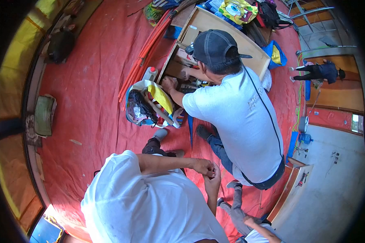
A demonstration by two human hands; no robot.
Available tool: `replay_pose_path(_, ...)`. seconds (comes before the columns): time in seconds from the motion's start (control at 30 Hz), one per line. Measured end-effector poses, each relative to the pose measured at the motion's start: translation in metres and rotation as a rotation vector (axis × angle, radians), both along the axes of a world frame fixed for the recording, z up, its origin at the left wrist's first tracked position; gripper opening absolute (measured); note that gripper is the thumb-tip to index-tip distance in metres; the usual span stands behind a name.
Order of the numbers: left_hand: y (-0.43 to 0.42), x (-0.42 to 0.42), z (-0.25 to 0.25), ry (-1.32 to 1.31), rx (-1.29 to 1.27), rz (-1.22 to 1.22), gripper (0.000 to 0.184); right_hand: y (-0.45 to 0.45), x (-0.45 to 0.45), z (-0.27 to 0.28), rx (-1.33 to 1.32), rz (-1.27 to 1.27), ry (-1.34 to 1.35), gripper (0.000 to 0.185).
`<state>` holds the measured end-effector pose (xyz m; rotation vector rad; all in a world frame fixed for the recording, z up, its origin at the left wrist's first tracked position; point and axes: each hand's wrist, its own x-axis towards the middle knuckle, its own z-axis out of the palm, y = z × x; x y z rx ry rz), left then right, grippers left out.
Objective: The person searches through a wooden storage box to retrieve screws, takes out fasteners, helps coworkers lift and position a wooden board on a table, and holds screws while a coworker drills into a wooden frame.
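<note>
My left hand (202, 166) and my right hand (212, 181) meet in front of my white shirt (146, 202). The fingers of both are bent and pressed together, fingertips touching or nearly so. Whatever they may pinch is too small to make out. Beyond them, a co-worker in a cap (217, 46) and pale shirt crouches over an open wooden box (169, 60). Both of that person's hands reach inside it, among boxes and tools. A bag (166, 99) stuffed with mixed items stands beside the box, near my feet.
Red sheeting (85, 89) covers the floor, wrinkled in places. Long orange tubes (144, 58) lie by a white jug (150, 73). Another person (326, 72) stands at the far right; someone else's legs (237, 210) show lower right. A water bottle (305, 138) is near the wall.
</note>
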<state>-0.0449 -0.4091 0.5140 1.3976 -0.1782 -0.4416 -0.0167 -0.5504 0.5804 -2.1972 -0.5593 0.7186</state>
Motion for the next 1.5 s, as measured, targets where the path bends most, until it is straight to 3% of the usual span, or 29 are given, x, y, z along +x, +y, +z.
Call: replay_pose_path(1.5, -0.007, -0.010, -0.023, -0.058, -0.043, 0.022, 0.042, 0.001, -0.012, -0.006, -0.050, -0.059, 0.058, 0.057)
